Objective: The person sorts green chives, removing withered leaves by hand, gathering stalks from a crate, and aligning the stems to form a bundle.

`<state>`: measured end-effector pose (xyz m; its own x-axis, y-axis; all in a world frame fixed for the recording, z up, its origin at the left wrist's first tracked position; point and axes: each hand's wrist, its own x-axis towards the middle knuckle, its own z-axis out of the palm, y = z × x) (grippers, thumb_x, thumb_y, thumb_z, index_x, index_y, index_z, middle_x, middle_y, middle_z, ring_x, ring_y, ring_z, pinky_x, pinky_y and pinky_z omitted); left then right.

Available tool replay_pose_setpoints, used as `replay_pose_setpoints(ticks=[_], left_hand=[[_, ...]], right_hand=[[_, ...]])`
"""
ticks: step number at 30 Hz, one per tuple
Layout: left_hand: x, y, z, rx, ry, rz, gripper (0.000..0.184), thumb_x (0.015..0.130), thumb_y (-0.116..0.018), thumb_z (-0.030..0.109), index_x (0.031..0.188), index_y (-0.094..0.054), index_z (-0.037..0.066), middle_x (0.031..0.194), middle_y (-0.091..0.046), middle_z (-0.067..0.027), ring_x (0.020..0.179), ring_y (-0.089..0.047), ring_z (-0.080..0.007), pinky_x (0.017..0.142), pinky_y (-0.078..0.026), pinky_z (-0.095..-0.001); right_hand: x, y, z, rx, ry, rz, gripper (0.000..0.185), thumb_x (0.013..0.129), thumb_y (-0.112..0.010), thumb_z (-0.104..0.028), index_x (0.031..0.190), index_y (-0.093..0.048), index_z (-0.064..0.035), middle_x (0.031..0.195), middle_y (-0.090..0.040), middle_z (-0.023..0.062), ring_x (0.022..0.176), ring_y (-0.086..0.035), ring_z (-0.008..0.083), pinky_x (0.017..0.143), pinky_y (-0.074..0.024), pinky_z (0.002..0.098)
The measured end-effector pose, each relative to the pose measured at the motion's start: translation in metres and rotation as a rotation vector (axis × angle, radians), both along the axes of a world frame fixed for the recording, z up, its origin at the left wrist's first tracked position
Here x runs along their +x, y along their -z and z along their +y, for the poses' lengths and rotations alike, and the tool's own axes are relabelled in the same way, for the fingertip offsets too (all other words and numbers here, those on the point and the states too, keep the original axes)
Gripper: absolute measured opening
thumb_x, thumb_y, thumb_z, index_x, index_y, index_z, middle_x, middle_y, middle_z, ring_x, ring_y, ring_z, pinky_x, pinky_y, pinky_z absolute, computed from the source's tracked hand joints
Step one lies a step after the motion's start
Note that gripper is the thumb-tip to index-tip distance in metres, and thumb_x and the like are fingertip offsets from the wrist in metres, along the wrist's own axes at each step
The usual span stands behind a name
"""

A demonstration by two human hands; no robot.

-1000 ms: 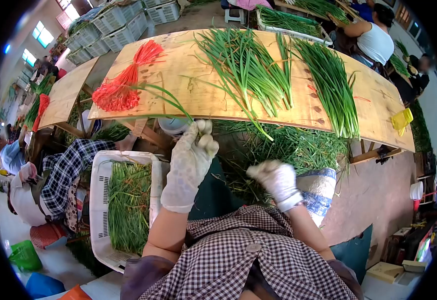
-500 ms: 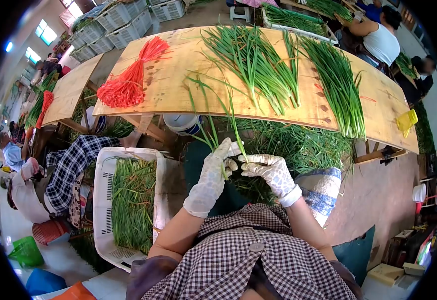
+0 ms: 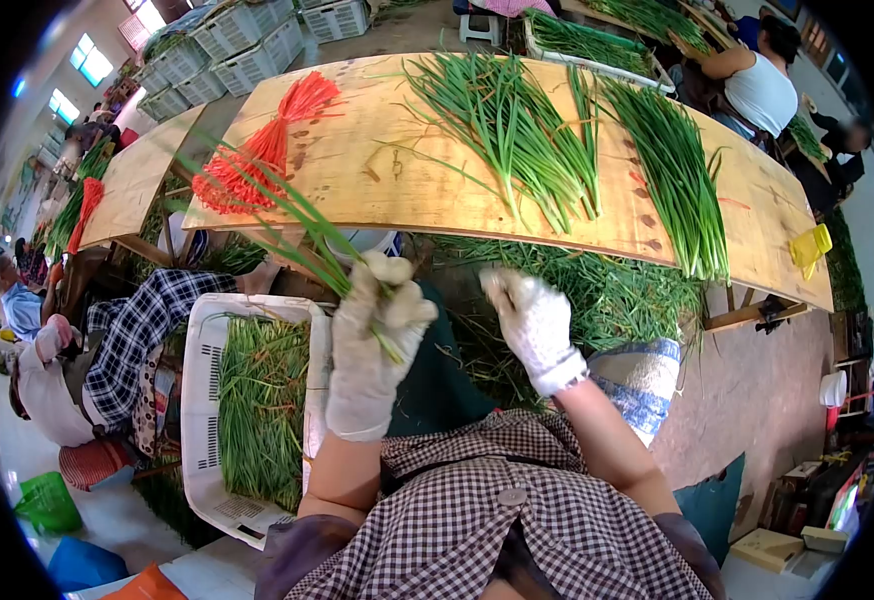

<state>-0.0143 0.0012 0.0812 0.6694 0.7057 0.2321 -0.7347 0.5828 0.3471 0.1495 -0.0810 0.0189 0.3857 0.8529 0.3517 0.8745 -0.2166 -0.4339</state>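
Note:
My gloved left hand (image 3: 377, 345) is closed round a few green stalks (image 3: 309, 225), whose leaves stretch up and left past the table edge. To its right, my gloved right hand (image 3: 532, 325) is raised with its fingers curled together; whatever it may hold is too small to make out. On the wooden table (image 3: 377, 185) lie a loose green bundle (image 3: 517, 140) in the middle and a neater bundle (image 3: 672, 180) to its right. A bunch of red ties (image 3: 257, 160) sits at the table's left end, partly behind the stalks.
A white crate (image 3: 197, 400) of greens stands at my left. Cut greens (image 3: 597, 290) are heaped below the table, beside a white and blue sack (image 3: 642, 385). A yellow object (image 3: 809, 248) is at the table's right end. Other people sit left and at the back right.
Half a second ago both hands were together at the stalks. Now they are apart: the left has moved left with the stalks, tilting them leftward, and the right has drawn away.

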Motion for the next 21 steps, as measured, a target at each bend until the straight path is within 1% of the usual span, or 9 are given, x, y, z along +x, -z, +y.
replay_pose_setpoints(ticks=[1, 3, 6, 9, 11, 12, 13, 15, 21], left_hand=[[-0.006, -0.004, 0.009, -0.014, 0.079, -0.068, 0.021, 0.097, -0.05, 0.024, 0.099, -0.057, 0.004, 0.069, -0.045, 0.0022, 0.047, -0.039, -0.0056, 0.052, -0.039, -0.024], [-0.003, -0.006, 0.012, -0.024, 0.06, 0.021, 0.025, 0.099, -0.047, 0.027, 0.1, -0.058, 0.005, 0.06, -0.036, 0.0048, 0.038, -0.029, -0.0031, 0.044, -0.033, -0.0203], [0.011, -0.01, 0.004, -0.023, -0.03, 0.282, 0.026, 0.099, -0.047, 0.03, 0.095, -0.058, 0.007, 0.049, -0.027, 0.0081, 0.036, -0.025, -0.0037, 0.038, -0.027, -0.0208], [0.006, 0.01, 0.021, 0.024, 0.156, 0.216, 0.032, 0.098, -0.047, 0.034, 0.079, -0.054, 0.01, 0.05, -0.026, 0.0057, 0.041, -0.031, -0.0064, 0.045, -0.034, -0.0221], [0.011, 0.038, 0.025, -0.006, 0.102, 0.267, 0.032, 0.098, -0.048, 0.035, 0.08, -0.055, 0.01, 0.053, -0.035, 0.0041, 0.049, -0.041, -0.0084, 0.053, -0.039, -0.0245], [0.015, 0.046, 0.026, -0.032, 0.049, 0.326, 0.032, 0.097, -0.048, 0.036, 0.082, -0.057, 0.01, 0.055, -0.044, 0.0026, 0.058, -0.05, -0.0105, 0.062, -0.045, -0.027], [0.024, 0.029, 0.016, -0.145, -0.071, 0.813, 0.033, 0.096, -0.051, 0.038, 0.087, -0.059, 0.008, 0.077, -0.062, -0.0033, 0.081, -0.059, -0.0154, 0.078, -0.047, -0.0334], [0.029, 0.053, 0.017, -0.088, -0.085, 0.738, 0.035, 0.094, -0.054, 0.04, 0.096, -0.062, 0.006, 0.098, -0.065, -0.0072, 0.083, -0.062, -0.0176, 0.08, -0.049, -0.0327], [0.045, 0.051, 0.007, -0.017, -0.111, 0.759, 0.031, 0.095, -0.054, 0.022, 0.118, -0.059, 0.001, 0.094, -0.066, -0.0106, 0.058, -0.058, -0.0112, 0.059, -0.05, -0.0244]], right_hand=[[0.004, -0.022, 0.012, 0.317, -0.161, -0.2, 0.038, 0.075, -0.067, -0.01, 0.113, -0.06, -0.0136, 0.098, -0.063, 0.0061, 0.084, -0.062, 0.0221, 0.077, -0.0505, 0.0342], [0.001, -0.052, 0.041, 0.171, -0.166, -0.383, 0.067, 0.071, -0.068, -0.011, 0.133, -0.046, -0.0177, 0.125, -0.052, 0.006, 0.108, -0.053, 0.0235, 0.094, -0.0413, 0.0352], [0.015, -0.03, 0.072, 0.258, -0.16, -0.575, 0.049, 0.071, -0.068, -0.014, 0.119, -0.059, -0.0174, 0.111, -0.06, 0.008, 0.102, -0.058, 0.0258, 0.087, -0.0474, 0.0356], [0.003, -0.017, 0.044, -0.376, -0.316, -0.366, 0.011, 0.081, -0.058, -0.018, 0.076, -0.066, -0.0123, 0.086, -0.069, 0.0084, 0.079, -0.067, 0.0252, 0.072, -0.0536, 0.0353], [0.011, -0.011, 0.005, -0.919, -0.621, -0.242, 0.016, 0.083, -0.058, -0.021, 0.077, -0.069, -0.0121, 0.079, -0.068, 0.0112, 0.079, -0.067, 0.0265, 0.069, -0.0542, 0.0386], [0.016, -0.015, -0.004, -0.754, -0.534, -0.191, 0.016, 0.083, -0.06, -0.024, 0.078, -0.069, -0.0122, 0.078, -0.068, 0.0105, 0.076, -0.067, 0.0261, 0.066, -0.054, 0.0386], [0.017, -0.026, -0.009, -0.59, -0.448, -0.14, 0.017, 0.083, -0.062, -0.027, 0.079, -0.069, -0.0124, 0.078, -0.068, 0.0099, 0.074, -0.067, 0.0257, 0.063, -0.0539, 0.0385], [0.016, -0.056, 0.004, -0.093, 0.022, -0.012, 0.029, 0.081, -0.065, -0.041, 0.085, -0.07, -0.013, 0.077, -0.067, 0.0088, 0.066, -0.065, 0.0264, 0.055, -0.0508, 0.0359], [0.056, -0.03, 0.06, -0.018, 0.259, -0.266, 0.023, 0.083, -0.063, -0.034, 0.083, -0.068, -0.0112, 0.069, -0.065, 0.0108, 0.064, -0.065, 0.0265, 0.053, -0.0503, 0.0375]])
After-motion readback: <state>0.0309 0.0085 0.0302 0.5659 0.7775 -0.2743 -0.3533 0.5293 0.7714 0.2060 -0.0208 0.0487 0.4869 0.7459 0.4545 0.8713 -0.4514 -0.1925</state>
